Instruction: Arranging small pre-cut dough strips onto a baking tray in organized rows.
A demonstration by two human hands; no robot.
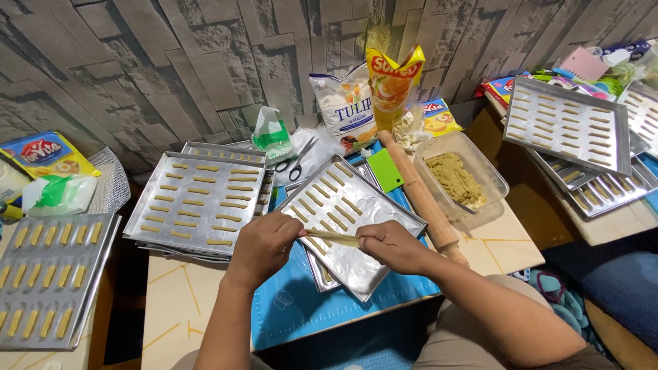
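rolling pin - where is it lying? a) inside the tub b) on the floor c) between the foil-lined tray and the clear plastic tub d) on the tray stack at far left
c: the wooden rolling pin lies diagonally between the foil-lined tray and the clear plastic tub of dough.
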